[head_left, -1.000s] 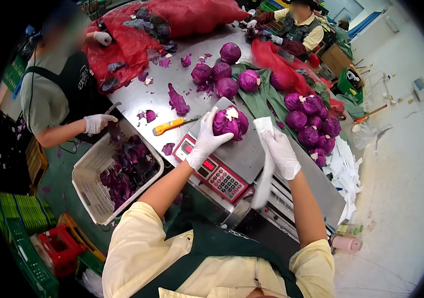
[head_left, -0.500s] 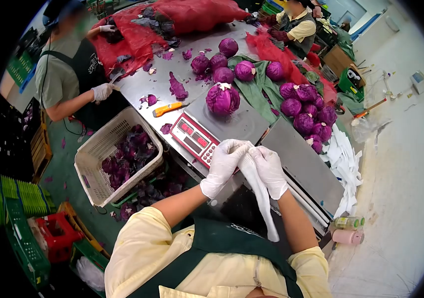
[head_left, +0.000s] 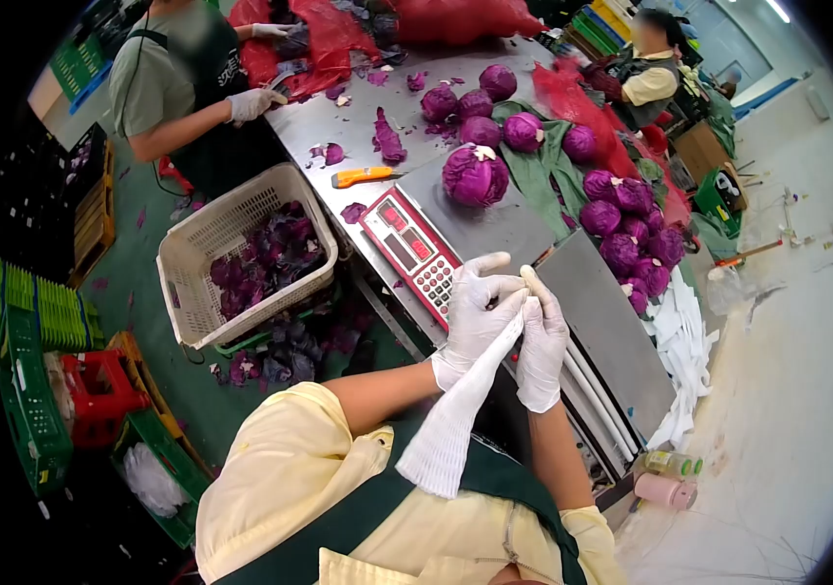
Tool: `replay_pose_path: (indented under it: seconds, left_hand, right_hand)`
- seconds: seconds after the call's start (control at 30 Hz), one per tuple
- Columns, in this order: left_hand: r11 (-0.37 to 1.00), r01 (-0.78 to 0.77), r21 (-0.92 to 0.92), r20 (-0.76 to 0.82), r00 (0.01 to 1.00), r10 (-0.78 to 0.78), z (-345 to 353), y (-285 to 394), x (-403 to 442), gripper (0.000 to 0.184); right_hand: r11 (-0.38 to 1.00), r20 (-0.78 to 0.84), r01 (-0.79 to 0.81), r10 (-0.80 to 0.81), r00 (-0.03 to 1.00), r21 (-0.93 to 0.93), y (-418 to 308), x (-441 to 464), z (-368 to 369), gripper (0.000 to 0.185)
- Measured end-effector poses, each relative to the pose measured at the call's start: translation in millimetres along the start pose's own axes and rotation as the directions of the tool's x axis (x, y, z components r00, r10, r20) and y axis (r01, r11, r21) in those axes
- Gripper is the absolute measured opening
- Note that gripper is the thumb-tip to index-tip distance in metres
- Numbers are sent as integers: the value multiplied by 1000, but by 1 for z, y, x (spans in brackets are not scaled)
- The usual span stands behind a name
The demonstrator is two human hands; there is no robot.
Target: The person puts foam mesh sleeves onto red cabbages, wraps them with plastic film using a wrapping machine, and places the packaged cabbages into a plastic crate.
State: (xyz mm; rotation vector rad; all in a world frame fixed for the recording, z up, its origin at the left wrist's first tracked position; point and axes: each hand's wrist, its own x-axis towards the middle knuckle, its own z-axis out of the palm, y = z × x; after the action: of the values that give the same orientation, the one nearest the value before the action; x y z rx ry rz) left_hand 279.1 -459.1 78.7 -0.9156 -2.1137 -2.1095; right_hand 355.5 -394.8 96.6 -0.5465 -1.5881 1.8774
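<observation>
- The left hand (head_left: 480, 310), in a thin white glove, has a narrow grip on the upper end of a white net (head_left: 457, 419).
- The right hand (head_left: 541, 341), gloved alike, is just beside it, its fingers closed on the same end of the net.
- The net hangs slantwise from them over the wearer's dark green apron (head_left: 343, 512), its ribbed lower end wide and loose.
- Beyond the hands, a cabbage (head_left: 475, 177) sits on the metal plate (head_left: 523, 226) of a scale, its pale stem end upward.
- The scale's red panel (head_left: 406, 255), with lit digits and keys, reaches to just beside the left hand.
- An orange cutter (head_left: 362, 176) lies on the worktop (head_left: 353, 122) near the scale, with leaf scraps (head_left: 389, 138) about.
- More cabbages (head_left: 480, 132) sit farther back, near a green cloth (head_left: 555, 175); a pile (head_left: 621, 252) lies to the right, beside a heap of white strips (head_left: 681, 356).
- A cream basket (head_left: 185, 292) of purple leaves (head_left: 270, 258) stands by the worktop's left edge.
- At the left, a co-worker (head_left: 158, 93) has one gloved hand (head_left: 253, 104) at the worktop's edge; another person (head_left: 652, 83) is at the far side.
</observation>
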Motion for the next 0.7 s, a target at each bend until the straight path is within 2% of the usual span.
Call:
replay_pose_path:
  seconds: [0.03,0.1,0.13,0.17,0.2,0.23,0.27,0.3,0.33,0.37,0.4,0.43,0.47,0.5,0.53,0.57,0.6,0.63,0.67,0.7]
  left_hand:
    - [1000,6,5,-3,1000,-6,-1,-6,3,16]
    - [959,-104,-262,-53,994,94,-2,-21,12,8]
    - [705,256,-661,98,961,-257,-3,-18,13,3]
    - [670,286,-685,101,948,-301,-7,-18,22,8]
    - [653,353,-670,121,920,-373,-11,-23,31,11]
    - [630,419,-654,140,886,-443,-14,-27,39,15]
    - [411,601,-686,370,774,-514,-24,-19,46,19]
    - [436,713,-549,510,699,-501,-28,-30,48,19]
    - [336,842,-422,691,539,-481,-36,-37,45,22]
    - [247,934,-259,832,346,-433,-45,-45,41,25]
    - [296,945,-137,885,251,-392,-55,-65,41,27]
    - [364,928,-84,898,229,-375,-68,-86,53,26]
    - [431,902,-35,910,207,-359,-81,-108,66,25]
    - [636,770,-39,810,397,-431,-85,-114,92,17]
    - [762,629,153,592,559,-580,-94,-92,134,15]
    - [848,526,-58,466,766,-443,-89,-129,158,17]
    - [917,399,18,370,849,-377,-87,-146,191,22]
    - [951,188,244,182,955,-236,-79,-158,218,25]
    - [910,167,379,166,955,-244,-74,-156,241,29]
    - [842,73,534,155,971,-183,-62,-172,261,32]
  right_hand:
    - [998,-52,-42,45,998,54,1,1,4,32]
    - [990,-59,-92,98,993,105,14,6,0,25]
    - [989,5,-110,110,994,103,17,10,-2,22]
    - [987,66,-126,119,991,100,22,14,-2,19]
    - [980,-43,-119,127,991,159,32,20,4,15]
    - [932,-206,-159,94,974,-325,22,28,10,17]
    - [986,-232,-153,135,963,-61,18,39,12,17]
    - [970,-248,-124,175,953,209,14,52,11,18]
    - [951,-230,-142,209,951,275,5,63,3,18]
    - [940,-262,-185,262,929,285,2,76,-8,18]
    - [940,-248,-241,301,921,243,-3,87,-12,19]
    - [934,-235,-296,339,911,199,-8,97,-12,20]
    - [940,-126,-305,288,949,-153,-3,106,-13,23]
    - [839,-6,-246,278,961,-486,3,114,-13,26]
    - [640,37,-327,487,873,-695,-2,122,-5,36]
    - [608,177,-210,513,840,-766,10,136,-10,36]
    - [633,177,-260,541,822,-729,20,158,-14,36]
    - [656,182,-308,568,803,-689,24,184,-16,35]
    - [737,80,-330,460,884,-590,23,211,-11,33]
    - [811,-36,-326,353,935,-486,23,236,-5,32]
